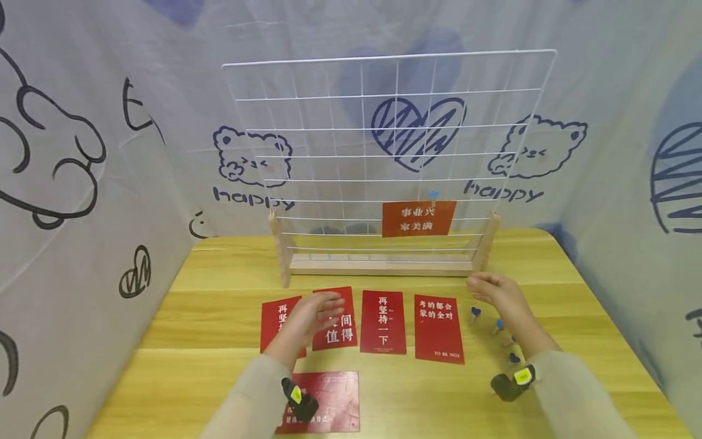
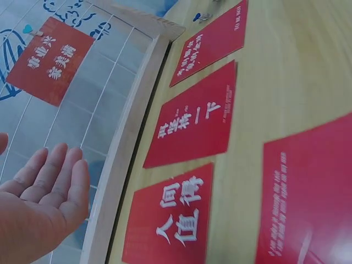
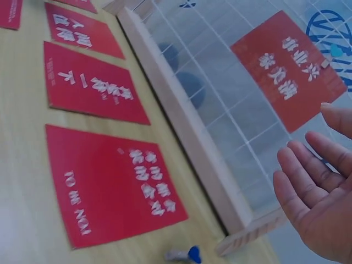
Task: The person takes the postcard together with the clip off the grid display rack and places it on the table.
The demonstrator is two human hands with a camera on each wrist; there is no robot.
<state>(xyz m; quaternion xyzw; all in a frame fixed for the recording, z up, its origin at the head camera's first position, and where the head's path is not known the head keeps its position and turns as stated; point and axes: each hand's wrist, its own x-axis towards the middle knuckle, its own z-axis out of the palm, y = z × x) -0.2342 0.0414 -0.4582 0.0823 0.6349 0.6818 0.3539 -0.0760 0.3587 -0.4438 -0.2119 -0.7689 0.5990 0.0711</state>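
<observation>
My left hand (image 1: 308, 320) hovers over the left cards, fingers extended and nothing in it; the left wrist view shows its palm and straight fingers. On the right, my right hand (image 1: 501, 297) is near the stand's right foot, its loosely bent fingers empty in the right wrist view. Beneath my left hand are two red cards, one (image 1: 271, 317) partly covered and one (image 1: 336, 342) with large white characters. Further right lie another red card (image 1: 383, 326) and one reading "TO BE NO.1" (image 1: 439, 335). Small heart clips (image 1: 475, 313) lie beside my right hand.
A white wire grid (image 1: 384, 58) stands upright in a wooden base (image 1: 378, 268) at the back. A light blue clip (image 1: 434, 195) holds an orange-red card (image 1: 418, 228) on it. Nearer me lies a wide red card (image 1: 340, 396), partly behind my left sleeve. Printed curtains (image 1: 329, 36) surround the table.
</observation>
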